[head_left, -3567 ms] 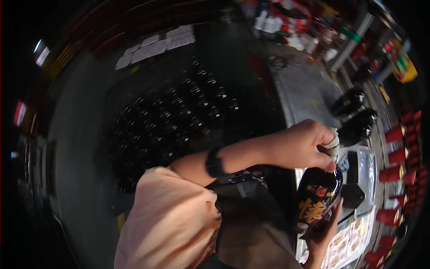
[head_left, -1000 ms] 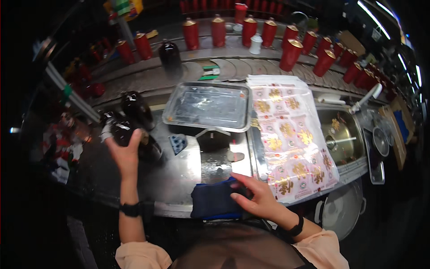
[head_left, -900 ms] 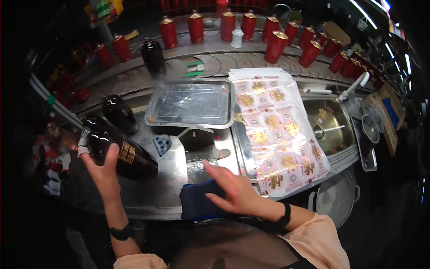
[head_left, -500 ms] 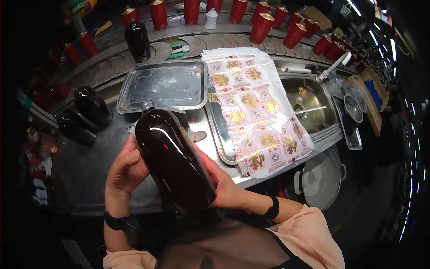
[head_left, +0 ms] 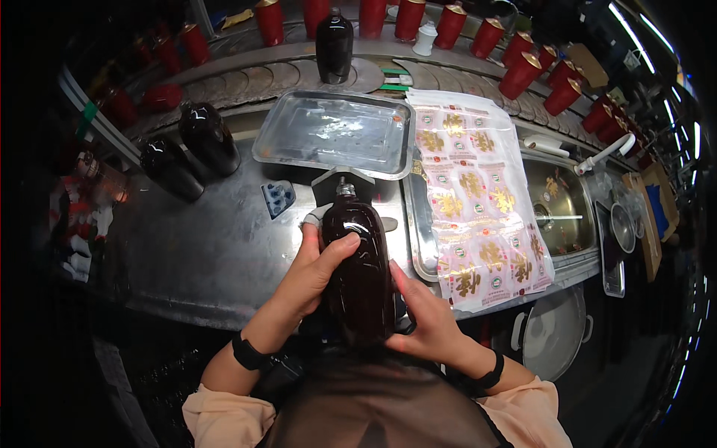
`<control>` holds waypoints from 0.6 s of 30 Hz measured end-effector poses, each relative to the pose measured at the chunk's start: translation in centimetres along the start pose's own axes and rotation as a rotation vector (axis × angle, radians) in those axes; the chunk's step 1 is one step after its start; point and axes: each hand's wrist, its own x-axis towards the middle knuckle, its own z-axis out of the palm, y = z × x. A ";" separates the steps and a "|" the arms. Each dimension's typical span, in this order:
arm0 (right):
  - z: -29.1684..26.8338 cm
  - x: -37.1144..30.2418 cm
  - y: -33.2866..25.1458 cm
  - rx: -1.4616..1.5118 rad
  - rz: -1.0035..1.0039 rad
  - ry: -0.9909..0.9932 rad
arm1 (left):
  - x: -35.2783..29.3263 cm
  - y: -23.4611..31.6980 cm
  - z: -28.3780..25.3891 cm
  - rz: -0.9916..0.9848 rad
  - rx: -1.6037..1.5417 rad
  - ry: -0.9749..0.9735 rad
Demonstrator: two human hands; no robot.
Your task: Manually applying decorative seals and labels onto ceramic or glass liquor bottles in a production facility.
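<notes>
A dark, glossy bottle [head_left: 360, 280] stands between my hands, its clear threaded neck pointing away from me and its base toward my body. My left hand [head_left: 308, 278] grips its left side, thumb lying across the upper front. Something white, perhaps a cloth [head_left: 317, 214], shows beyond the left fingertips. Low on the right side, my right hand [head_left: 427, 308] presses against the bottle near its base. Just past the neck is a dark angular holder [head_left: 345, 179], partly hidden. To the right lie sheets of pink labels [head_left: 478, 201] with gold characters.
A metal tray [head_left: 272, 131] lies beyond the holder. Two dark bottles [head_left: 208, 138] stand on the left of the steel table [head_left: 216, 246]; another bottle [head_left: 334, 48] is on the conveyor [head_left: 276, 75], with red containers [head_left: 520, 75] behind. A sink [head_left: 553, 196] and white tub [head_left: 553, 336] are right.
The bottle has turned from leaning left to nearly straight ahead. My left thumb now lies over its front. The view has shifted, and a small blue-patterned piece now shows on the table.
</notes>
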 end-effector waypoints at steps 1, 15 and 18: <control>0.2 0.1 0.1 0.000 0.002 0.006 | 0.1 0.1 0.1 -0.002 0.004 -0.004; -4.2 -2.6 4.9 0.165 0.377 0.259 | 1.7 -1.3 -2.9 0.035 0.093 0.036; -8.8 -8.5 11.2 -0.072 0.687 0.705 | 1.9 -1.9 -3.3 0.017 0.075 0.039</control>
